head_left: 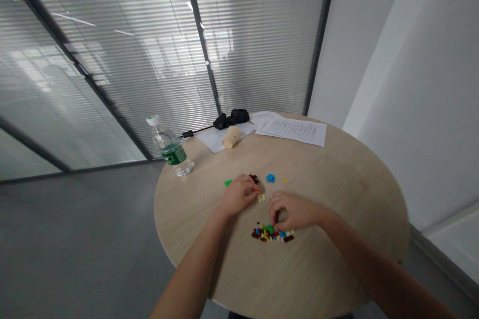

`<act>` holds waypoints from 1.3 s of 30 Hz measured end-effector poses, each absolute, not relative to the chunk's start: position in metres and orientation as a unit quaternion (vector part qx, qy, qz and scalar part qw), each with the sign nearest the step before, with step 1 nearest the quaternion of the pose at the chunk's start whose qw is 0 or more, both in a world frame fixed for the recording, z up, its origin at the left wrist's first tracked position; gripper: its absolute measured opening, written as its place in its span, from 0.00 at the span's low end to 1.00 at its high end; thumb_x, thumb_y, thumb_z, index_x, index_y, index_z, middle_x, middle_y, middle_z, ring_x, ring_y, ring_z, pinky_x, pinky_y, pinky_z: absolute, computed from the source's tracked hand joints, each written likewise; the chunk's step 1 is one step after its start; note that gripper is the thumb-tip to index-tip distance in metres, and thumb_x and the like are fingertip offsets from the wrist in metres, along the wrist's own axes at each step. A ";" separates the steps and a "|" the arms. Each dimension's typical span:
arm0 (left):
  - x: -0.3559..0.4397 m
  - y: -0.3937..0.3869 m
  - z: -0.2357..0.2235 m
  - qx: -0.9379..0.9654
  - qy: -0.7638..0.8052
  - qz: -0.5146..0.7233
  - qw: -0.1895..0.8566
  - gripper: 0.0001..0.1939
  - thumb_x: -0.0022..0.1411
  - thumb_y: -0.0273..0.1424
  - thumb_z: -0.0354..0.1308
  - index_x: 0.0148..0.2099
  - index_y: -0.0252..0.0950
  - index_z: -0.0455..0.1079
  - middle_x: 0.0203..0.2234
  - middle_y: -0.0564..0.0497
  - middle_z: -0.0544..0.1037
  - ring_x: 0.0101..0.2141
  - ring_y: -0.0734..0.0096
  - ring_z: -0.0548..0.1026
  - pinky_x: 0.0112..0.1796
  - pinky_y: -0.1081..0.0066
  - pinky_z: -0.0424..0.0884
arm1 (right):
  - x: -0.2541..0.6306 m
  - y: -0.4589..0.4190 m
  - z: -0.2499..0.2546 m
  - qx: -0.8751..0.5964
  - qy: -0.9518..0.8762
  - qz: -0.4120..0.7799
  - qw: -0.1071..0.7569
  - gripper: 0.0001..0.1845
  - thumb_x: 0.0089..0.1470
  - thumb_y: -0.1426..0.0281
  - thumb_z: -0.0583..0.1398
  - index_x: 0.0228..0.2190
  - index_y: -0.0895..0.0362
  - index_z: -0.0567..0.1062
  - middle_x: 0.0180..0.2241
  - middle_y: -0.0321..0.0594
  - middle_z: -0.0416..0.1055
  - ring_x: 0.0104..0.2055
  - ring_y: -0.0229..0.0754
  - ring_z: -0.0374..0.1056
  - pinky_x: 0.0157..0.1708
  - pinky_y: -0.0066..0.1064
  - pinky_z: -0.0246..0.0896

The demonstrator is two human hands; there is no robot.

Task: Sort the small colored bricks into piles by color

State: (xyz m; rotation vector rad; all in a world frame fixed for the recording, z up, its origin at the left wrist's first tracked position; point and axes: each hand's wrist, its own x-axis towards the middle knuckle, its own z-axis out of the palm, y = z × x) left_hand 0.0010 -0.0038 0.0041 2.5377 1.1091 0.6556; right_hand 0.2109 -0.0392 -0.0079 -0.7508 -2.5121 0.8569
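Note:
My left hand (242, 193) rests over the middle of the table, thumb and fingertips pressed together beside a small group of cream toy bricks (261, 198). What those fingertips hold, if anything, is too small to make out. Dark brown bricks (254, 178) and green bricks (227, 183) lie partly behind this hand. My right hand (294, 211) curves down to the far edge of a mixed pile of toy bricks (270, 233), its thumb and fingers bent in a pinch. Anything between its tips is hidden. Beyond the hands lie blue bricks (270, 178) and a small yellow piece (285, 180).
A water bottle (172, 152) with a green label stands at the round table's (337, 179) left edge. Farther back, a paper cup (231, 136) lies tipped over near printed sheets (295, 129) and a black cabled object (235, 117). Glass partitions and a white wall stand behind.

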 end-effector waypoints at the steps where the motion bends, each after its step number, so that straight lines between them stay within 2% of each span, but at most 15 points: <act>1: 0.001 -0.004 0.004 0.882 0.385 0.228 0.148 0.07 0.58 0.26 0.55 0.34 0.37 0.76 0.31 0.50 0.76 0.37 0.68 0.70 0.41 0.69 0.66 | 0.211 -0.039 -0.008 -0.268 -0.893 0.307 0.191 0.04 0.40 0.77 0.66 0.23 0.58 0.79 0.27 0.38 0.74 0.37 0.41 0.68 0.41 0.31 0.61; 11: 0.000 -0.003 0.002 0.884 0.381 0.226 0.150 0.07 0.57 0.25 0.55 0.34 0.37 0.76 0.31 0.50 0.76 0.37 0.68 0.70 0.41 0.69 0.66 | 0.212 -0.037 -0.009 -0.277 -0.879 0.338 0.192 0.04 0.42 0.77 0.66 0.25 0.57 0.79 0.29 0.38 0.75 0.38 0.40 0.68 0.42 0.31 0.60; 20: 0.002 -0.004 0.002 0.878 0.362 0.255 0.181 0.07 0.56 0.24 0.55 0.33 0.37 0.75 0.30 0.50 0.76 0.36 0.68 0.71 0.40 0.69 0.66 | 0.211 -0.040 -0.004 -0.352 -0.828 0.388 0.198 0.02 0.42 0.74 0.65 0.25 0.58 0.78 0.28 0.38 0.74 0.33 0.38 0.68 0.35 0.28 0.61; 24: 0.003 -0.006 0.006 0.871 0.341 0.290 0.202 0.07 0.58 0.28 0.55 0.32 0.35 0.75 0.29 0.49 0.76 0.35 0.68 0.72 0.39 0.69 0.66 | 0.208 -0.036 -0.009 -0.392 -0.752 0.465 0.255 0.04 0.43 0.71 0.64 0.25 0.58 0.75 0.24 0.35 0.71 0.26 0.35 0.65 0.27 0.26 0.59; 27: 0.005 -0.009 0.009 0.856 0.323 0.339 0.221 0.11 0.62 0.33 0.53 0.32 0.34 0.74 0.28 0.48 0.76 0.33 0.69 0.72 0.37 0.69 0.66 | 0.208 -0.032 -0.012 -0.397 -0.670 0.530 0.335 0.08 0.41 0.68 0.65 0.24 0.58 0.72 0.23 0.33 0.70 0.25 0.34 0.65 0.27 0.25 0.59; 30: 0.007 -0.012 0.009 0.844 0.312 0.371 0.232 0.11 0.60 0.36 0.56 0.32 0.34 0.73 0.26 0.49 0.75 0.31 0.70 0.71 0.35 0.70 0.66 | 0.209 -0.028 -0.012 -0.393 -0.611 0.577 0.374 0.12 0.40 0.66 0.66 0.25 0.57 0.70 0.22 0.33 0.71 0.24 0.34 0.66 0.27 0.26 0.60; 34: 0.011 -0.013 0.003 0.852 0.300 0.363 0.226 0.07 0.55 0.34 0.62 0.33 0.35 0.72 0.25 0.50 0.74 0.30 0.70 0.72 0.35 0.70 0.66 | 0.210 -0.026 -0.011 -0.394 -0.584 0.585 0.401 0.15 0.37 0.65 0.69 0.26 0.57 0.70 0.26 0.35 0.73 0.29 0.36 0.70 0.33 0.30 0.64; 39: 0.015 -0.013 0.000 0.861 0.294 0.354 0.216 0.04 0.56 0.31 0.60 0.32 0.36 0.72 0.24 0.51 0.75 0.30 0.71 0.71 0.35 0.71 0.65 | 0.208 -0.026 -0.012 -0.392 -0.581 0.586 0.406 0.17 0.35 0.64 0.69 0.27 0.57 0.70 0.27 0.35 0.74 0.30 0.37 0.71 0.35 0.31 0.65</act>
